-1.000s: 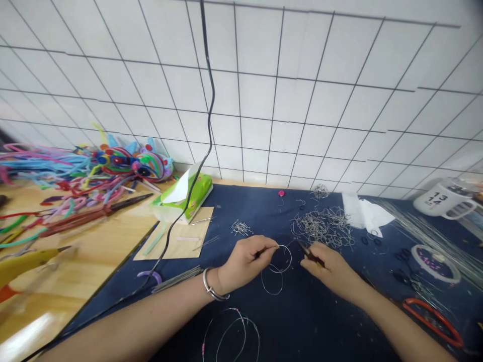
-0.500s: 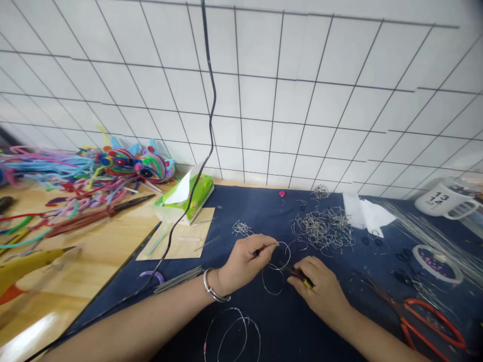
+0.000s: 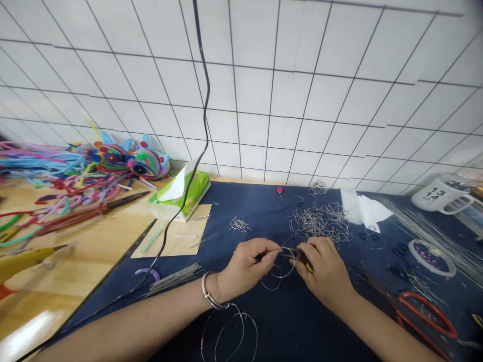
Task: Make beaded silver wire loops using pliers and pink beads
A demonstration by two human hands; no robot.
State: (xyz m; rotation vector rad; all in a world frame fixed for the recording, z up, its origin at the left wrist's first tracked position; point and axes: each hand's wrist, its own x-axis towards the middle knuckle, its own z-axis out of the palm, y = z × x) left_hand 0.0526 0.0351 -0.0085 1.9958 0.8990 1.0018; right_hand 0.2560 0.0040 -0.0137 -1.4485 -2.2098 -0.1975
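Thumb and fingers of my left hand (image 3: 254, 261) are pinched on a thin silver wire bent into loops (image 3: 287, 275). A silver bangle is on that wrist. My right hand (image 3: 324, 269) is closed around small pliers (image 3: 301, 256) with dark jaws and a bit of yellow on the handle. The jaws point left and reach the wire close to my left fingertips. Below the hands, more wire rings with small pink beads (image 3: 241, 322) lie on the dark blue cloth. Behind the hands is a tangled heap of bent wire pieces (image 3: 319, 221).
Red-handled scissors (image 3: 426, 314), a round bead dish (image 3: 432, 259) and a white mug (image 3: 437, 193) are at right. At left are a green tissue pack (image 3: 184, 196), colourful fuzzy stems (image 3: 49, 161) and a yellow glue gun (image 3: 26, 259). A black cable (image 3: 207, 100) hangs in front.
My right hand has moved up and left, bringing the pliers from beside the loops to the wire at my left fingertips. The view has shifted slightly.
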